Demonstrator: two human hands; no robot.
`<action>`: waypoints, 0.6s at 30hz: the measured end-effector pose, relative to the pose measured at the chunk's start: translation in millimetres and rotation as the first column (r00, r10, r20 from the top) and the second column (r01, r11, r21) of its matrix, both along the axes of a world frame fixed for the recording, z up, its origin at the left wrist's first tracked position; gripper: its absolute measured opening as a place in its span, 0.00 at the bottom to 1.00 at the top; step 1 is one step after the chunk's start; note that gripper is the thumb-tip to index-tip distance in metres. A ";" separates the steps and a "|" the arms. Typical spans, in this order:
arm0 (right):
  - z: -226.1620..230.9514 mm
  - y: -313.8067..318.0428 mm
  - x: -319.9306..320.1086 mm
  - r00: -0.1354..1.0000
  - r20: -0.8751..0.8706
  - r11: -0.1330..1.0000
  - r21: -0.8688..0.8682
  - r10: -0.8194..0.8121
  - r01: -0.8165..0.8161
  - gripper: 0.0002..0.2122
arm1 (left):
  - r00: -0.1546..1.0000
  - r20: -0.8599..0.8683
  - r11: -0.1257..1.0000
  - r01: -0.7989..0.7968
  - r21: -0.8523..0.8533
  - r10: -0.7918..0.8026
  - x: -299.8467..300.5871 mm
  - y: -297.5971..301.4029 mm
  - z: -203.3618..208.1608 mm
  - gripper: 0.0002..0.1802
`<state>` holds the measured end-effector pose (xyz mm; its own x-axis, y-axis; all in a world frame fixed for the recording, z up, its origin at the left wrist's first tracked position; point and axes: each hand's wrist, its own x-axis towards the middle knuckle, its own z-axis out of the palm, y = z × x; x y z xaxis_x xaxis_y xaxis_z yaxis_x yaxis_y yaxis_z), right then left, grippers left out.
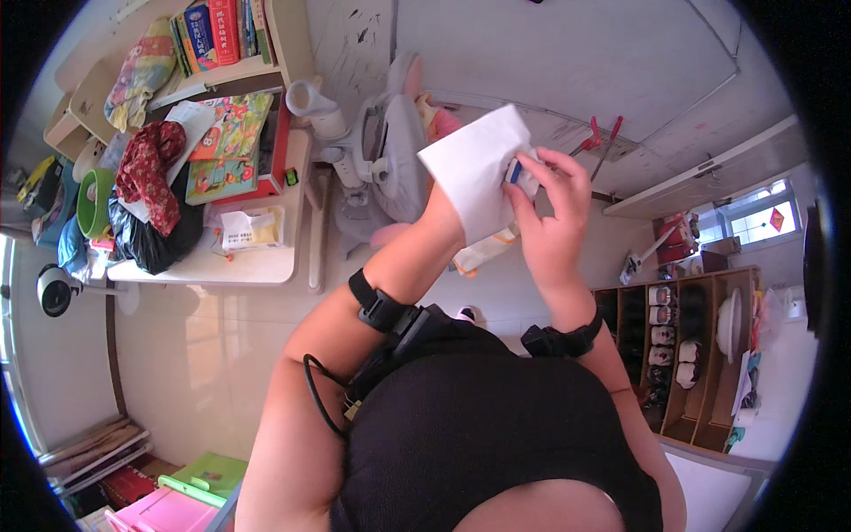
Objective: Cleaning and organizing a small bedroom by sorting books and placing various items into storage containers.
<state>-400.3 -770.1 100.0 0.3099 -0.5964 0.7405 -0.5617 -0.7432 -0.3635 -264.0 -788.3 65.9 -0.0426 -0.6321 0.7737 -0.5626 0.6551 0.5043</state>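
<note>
A white sheet (pixel 474 160), like a tissue or thin paper, covers my left hand, so its fingers are hidden; only the wrist and forearm show below it. My right hand (pixel 554 208) is closed, with thumb and fingertips pinching a small blue-and-white block (pixel 513 171) that looks like an eraser. The block lies against the right side of the white sheet, and my right fingertips are at that edge. Both wrists wear black straps.
On the left, a desk (pixel 257 253) carries picture books (pixel 226 146), a green basket (pixel 95 202) and a black plastic bag (pixel 160 239). Beyond my hands stands a grey padded chair (pixel 390 160). A wooden shoe rack (pixel 691 408) is at right, and pink and green boxes (pixel 168 510) sit lower left.
</note>
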 end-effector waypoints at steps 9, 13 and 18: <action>-7.1 -1.9 0.2 0.969 0.247 0.996 0.078 0.025 -0.045 0.16 | -0.234 -0.972 0.273 0.935 -0.227 -0.004 -9.5 19.0 7.1 0.14; -9.0 3.5 5.9 0.933 0.354 0.985 0.126 0.064 -0.115 0.15 | -0.250 -0.968 0.320 0.917 -0.237 0.002 -11.5 19.3 8.7 0.12; -10.9 6.3 6.8 0.921 0.385 0.978 0.166 0.054 -0.126 0.16 | -0.320 -0.947 0.315 0.900 -0.302 0.008 -14.2 18.5 3.0 0.13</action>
